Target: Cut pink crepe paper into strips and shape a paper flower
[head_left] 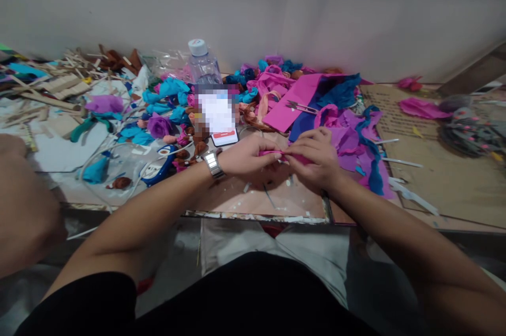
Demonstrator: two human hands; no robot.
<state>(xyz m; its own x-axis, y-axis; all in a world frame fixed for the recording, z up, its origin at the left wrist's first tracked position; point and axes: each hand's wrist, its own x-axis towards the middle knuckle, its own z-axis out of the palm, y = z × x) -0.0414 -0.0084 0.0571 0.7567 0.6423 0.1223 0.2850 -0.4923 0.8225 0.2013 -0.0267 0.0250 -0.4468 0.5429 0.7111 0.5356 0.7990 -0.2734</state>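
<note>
Above the front part of the table, my two hands meet at a small pink piece of crepe paper (300, 158). My left hand (251, 156), with a metal watch (214, 164) on its wrist, pinches the piece's left end. The fingers of my right hand (316, 159) close on its other end and partly cover it. Just beyond lie thread snips (301, 108) on a folded pink crepe sheet (282, 115). Purple crepe pieces (348, 133) and a blue strip spread to the right of my right hand. A lit phone (224, 137) stands left of my left hand.
A plastic bottle (204, 65) stands behind the phone. Crepe flowers (159, 125), a blue tape measure (158, 167) and wooden sticks (59, 86) cover the left side. Cardboard (415, 167) lies at right. Another person's blurred arm (27, 209) reaches in at far left.
</note>
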